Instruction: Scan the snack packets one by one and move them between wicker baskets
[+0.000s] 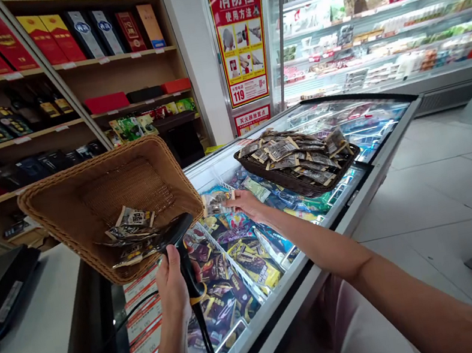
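My left hand (176,284) is wrapped round the handle of a black barcode scanner (185,258), whose cable hangs down from it. Between the fingers of my right hand (244,204) is a small snack packet (217,202), at the right rim of a tan wicker basket (60,216). Several similar packets (134,219) lie in the lower part of that basket, which is tilted towards me. A dark wicker basket (306,187) heaped with such packets (305,155) rests on the freezer's glass top, to the right of my right hand.
A chest freezer (341,231) full of wrapped ice creams runs diagonally before me. Shelves (119,57) of boxes and bottles stand at the back left, a lit refrigerated display (373,24) at the back right. A counter (25,329) with a black device is at left.
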### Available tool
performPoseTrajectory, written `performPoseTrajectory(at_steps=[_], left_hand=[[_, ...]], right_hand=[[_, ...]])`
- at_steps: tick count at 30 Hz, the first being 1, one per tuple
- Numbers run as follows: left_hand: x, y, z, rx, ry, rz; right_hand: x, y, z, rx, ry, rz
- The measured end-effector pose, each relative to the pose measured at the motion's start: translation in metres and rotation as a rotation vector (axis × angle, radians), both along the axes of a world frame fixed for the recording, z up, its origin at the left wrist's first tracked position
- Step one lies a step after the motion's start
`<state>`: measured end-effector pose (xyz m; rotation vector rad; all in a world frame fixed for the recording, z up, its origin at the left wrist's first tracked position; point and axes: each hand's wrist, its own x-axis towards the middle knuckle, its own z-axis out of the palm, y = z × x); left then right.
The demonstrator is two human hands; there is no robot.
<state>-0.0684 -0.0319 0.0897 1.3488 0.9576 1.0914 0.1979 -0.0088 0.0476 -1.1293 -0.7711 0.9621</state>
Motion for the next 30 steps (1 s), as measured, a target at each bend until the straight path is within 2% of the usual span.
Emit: performPoseTrajectory(at_steps=[5,9,12,17,25,30], left_hand=[[-0.004,-0.001,-0.003,0.017,0.13,-0.194],[-0.005,-0.001,-0.004,0.005,0.271,-0.416],[-0.003,0.0,-0.009,0.021,0.334,-0.497],[-0.002,0.001,-0.016,0.063,0.358,-0.518],[-0.003,-0.004,-0.006,0.028,0.349,-0.507],[-0.002,-0.004,-0.009,0.031,0.333,-0.469]], right_hand=[[0.014,0.003,-0.001,-0.016,0.233,-0.117],[0.02,0.007,-0.003,-0.019,0.213,-0.136],[0.022,0.007,-0.006,-0.011,0.167,-0.14],[0.026,0.01,-0.01,-0.017,0.127,-0.159],[0.034,0.017,-0.021,0.0,0.131,-0.146],[0.035,0.015,-0.02,-0.021,0.059,-0.17]])
